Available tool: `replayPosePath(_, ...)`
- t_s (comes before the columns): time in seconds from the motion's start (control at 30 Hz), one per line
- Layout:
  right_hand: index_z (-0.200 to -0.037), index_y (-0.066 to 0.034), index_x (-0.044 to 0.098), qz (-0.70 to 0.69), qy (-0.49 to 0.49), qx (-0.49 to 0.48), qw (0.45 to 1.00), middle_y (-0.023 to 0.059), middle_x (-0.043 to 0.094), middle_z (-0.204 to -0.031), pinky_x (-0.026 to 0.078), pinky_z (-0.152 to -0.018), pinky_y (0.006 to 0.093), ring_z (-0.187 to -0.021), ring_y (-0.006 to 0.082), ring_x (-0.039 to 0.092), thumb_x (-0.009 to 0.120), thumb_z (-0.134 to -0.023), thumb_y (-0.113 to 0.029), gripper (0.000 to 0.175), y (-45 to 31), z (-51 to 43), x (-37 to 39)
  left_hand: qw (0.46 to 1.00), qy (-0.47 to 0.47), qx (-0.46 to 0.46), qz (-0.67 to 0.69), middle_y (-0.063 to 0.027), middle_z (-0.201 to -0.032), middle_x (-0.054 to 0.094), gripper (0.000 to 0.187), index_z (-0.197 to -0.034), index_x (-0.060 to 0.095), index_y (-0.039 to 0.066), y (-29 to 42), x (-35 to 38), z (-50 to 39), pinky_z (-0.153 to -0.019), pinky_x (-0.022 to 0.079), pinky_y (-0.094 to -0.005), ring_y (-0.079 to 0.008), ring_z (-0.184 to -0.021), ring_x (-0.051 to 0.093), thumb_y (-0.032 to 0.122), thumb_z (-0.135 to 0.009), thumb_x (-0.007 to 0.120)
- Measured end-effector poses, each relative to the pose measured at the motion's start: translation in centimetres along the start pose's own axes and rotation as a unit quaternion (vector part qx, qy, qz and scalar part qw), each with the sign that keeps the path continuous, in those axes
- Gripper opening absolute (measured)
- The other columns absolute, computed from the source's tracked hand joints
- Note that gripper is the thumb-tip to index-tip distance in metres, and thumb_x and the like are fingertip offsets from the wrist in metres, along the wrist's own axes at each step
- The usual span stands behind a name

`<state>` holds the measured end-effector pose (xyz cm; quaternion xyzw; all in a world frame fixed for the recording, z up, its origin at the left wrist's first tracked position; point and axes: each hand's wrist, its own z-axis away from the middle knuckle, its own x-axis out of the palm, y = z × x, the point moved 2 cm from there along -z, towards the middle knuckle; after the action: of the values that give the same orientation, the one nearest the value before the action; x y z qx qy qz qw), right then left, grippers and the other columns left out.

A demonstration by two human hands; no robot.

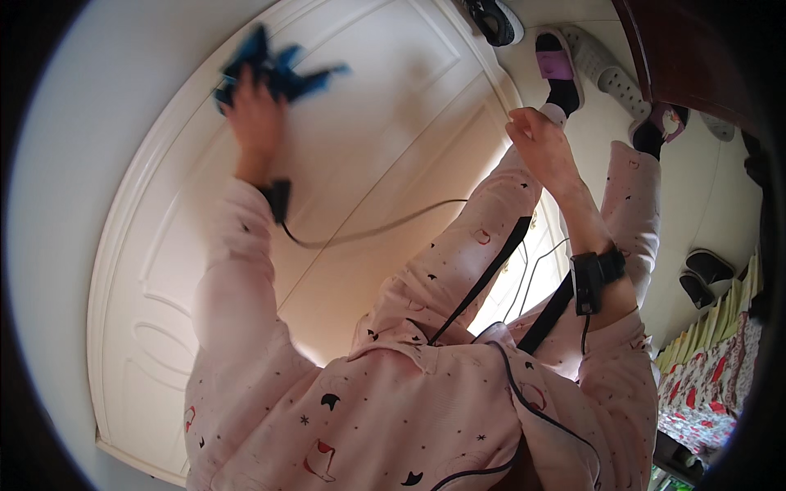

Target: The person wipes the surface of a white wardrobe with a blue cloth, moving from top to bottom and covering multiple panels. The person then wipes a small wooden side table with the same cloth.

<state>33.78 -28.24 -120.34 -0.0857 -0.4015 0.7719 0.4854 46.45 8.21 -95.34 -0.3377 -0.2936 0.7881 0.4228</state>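
My left hand (255, 119) presses a dark blue cloth (261, 67) against the upper part of a white panelled cabinet front (368, 104). Both the cloth and the hand are blurred, and loose ends of the fabric stick out past the fingers. Over my right leg, close to the cabinet's edge, hangs my right hand (543, 144). Its fingers are loosely curled, and I see nothing in them. A black device is strapped to each wrist, with a cable running from it.
Grey perforated clogs (605, 70) lie by my slippered feet, and a dark sneaker (494, 24) stands near the cabinet edge. Dark red furniture (691, 55) juts in at upper right. Black slippers (706, 270) sit on the floor near a patterned fabric cover (706, 374). Thin cables dangle between my legs.
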Motion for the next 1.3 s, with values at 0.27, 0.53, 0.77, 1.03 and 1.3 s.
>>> replayPosePath(0.27,-0.111,0.0011,0.063,-0.026,0.022,-0.020,0.999,0.0200,0.069,-0.104,0.054,-0.083,0.0397,-0.095,0.0335,0.068,0.063,-0.092,-0.021,0.029,0.4,-0.1,0.0,0.993,-0.062,-0.070,0.070,-0.0219,-0.127,0.061,0.057,-0.134,0.053,0.009,-7.6,2.2,-15.2,-0.091,0.051,-0.0545,-0.0402,-0.112,0.062,0.045,-0.090,0.059)
replayPosePath(0.53,-0.107,0.0011,0.064,-0.050,0.043,-0.044,0.997,0.0191,0.070,-0.102,0.055,-0.080,0.0388,-0.091,0.0329,0.069,0.064,-0.091,-0.019,0.026,0.5,-0.3,-0.2,0.996,-0.013,0.085,0.019,-0.0107,-0.140,0.054,0.049,-0.135,0.056,0.020,2.4,3.3,-10.8,-0.099,0.048,-0.0468,-0.0323,-0.125,0.053,0.031,-0.088,0.062)
replayPosePath(0.77,-0.107,0.0004,0.065,-0.071,0.066,-0.040,0.994,0.0192,0.070,-0.103,0.055,-0.080,0.0384,-0.092,0.0323,0.069,0.064,-0.090,-0.018,0.025,0.6,-0.3,-0.7,0.931,-0.170,0.217,0.239,-0.0125,-0.137,0.056,0.048,-0.129,0.061,0.015,19.0,1.3,5.5,-0.100,0.045,-0.0460,-0.0297,-0.119,0.056,0.022,-0.082,0.066)
replayPosePath(1.03,-0.106,0.0003,0.065,-0.063,0.063,-0.023,0.996,0.0193,0.070,-0.103,0.055,-0.081,0.0392,-0.094,0.0325,0.069,0.063,-0.091,-0.019,0.024,0.8,-0.4,-0.9,0.942,-0.123,0.236,0.203,-0.0099,-0.140,0.053,0.049,-0.128,0.061,0.018,17.1,0.4,8.3,-0.105,0.037,-0.0549,-0.0292,-0.119,0.055,0.025,-0.080,0.070)
replayPosePath(1.3,-0.106,0.0021,0.063,-0.049,0.053,-0.019,0.997,0.0208,0.069,-0.102,0.054,-0.080,0.0406,-0.093,0.0356,0.068,0.062,-0.091,-0.018,0.025,0.4,-0.6,-1.1,0.997,-0.071,0.000,0.029,-0.0095,-0.151,0.041,0.054,-0.139,0.051,0.024,6.3,1.1,-5.7,-0.111,0.020,-0.0690,-0.0279,-0.137,0.041,0.039,-0.089,0.064)
